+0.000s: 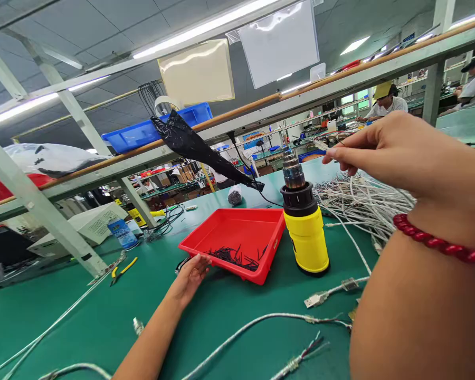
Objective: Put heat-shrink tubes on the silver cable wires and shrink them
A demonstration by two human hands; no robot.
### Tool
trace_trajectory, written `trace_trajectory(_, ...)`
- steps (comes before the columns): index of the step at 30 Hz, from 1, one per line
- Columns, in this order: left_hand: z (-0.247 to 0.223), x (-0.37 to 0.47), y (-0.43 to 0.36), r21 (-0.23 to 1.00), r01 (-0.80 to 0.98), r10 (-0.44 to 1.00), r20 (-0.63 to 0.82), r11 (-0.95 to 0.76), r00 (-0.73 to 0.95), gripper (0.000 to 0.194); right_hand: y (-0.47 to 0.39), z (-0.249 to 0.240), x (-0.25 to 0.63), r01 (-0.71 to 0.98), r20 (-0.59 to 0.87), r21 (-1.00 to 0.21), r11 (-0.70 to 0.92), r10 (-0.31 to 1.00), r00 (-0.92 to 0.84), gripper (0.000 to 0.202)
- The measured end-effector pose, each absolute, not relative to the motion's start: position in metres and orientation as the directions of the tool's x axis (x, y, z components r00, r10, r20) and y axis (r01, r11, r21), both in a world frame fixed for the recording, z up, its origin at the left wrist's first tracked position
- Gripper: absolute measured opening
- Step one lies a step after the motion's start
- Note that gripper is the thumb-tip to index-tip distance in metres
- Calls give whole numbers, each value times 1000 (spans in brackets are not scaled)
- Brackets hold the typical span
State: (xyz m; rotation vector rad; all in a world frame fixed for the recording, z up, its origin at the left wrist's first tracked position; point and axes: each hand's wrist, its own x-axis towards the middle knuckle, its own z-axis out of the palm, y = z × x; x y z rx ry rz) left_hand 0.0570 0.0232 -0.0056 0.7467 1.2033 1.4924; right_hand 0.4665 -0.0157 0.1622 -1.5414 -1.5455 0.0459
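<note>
My right hand (396, 153) pinches the end of a white cable (321, 144), whose thin coloured wires show at the fingers. This end is held above and to the right of the metal nozzle of a yellow and black heat gun (306, 232), which stands upright, nozzle up. My left hand (190, 275) is at the near left corner of a red tray (225, 227), its fingers loosely bent and apart, with nothing visible in them. Short black tubes (235, 257) lie in the tray's near part.
Behind my right arm is a heap of white cables (360, 203). Loose cables with a USB plug (315, 300) lie in front. Yellow-handled cutters (123, 272) and a blue can (122, 233) are at left. A black bag (206, 153) hangs from the shelf rail. People sit farther back.
</note>
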Motion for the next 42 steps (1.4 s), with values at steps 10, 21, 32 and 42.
trace_trajectory(10,-5,56,24,948,-317,949,-131,35,-288,31,17,156,456,735,654,-588,338,734,185,21)
trace_trajectory(21,-4,58,22,950,-310,953,-126,36,-277,29,32,149,451,589,733,-610,531,660,164,24)
trace_trajectory(32,-7,55,24,948,-318,961,-116,31,-253,31,33,148,450,623,744,-593,510,642,183,26)
trace_trajectory(42,-7,56,24,950,-312,960,-107,22,-259,28,36,150,447,621,735,-590,516,662,148,28)
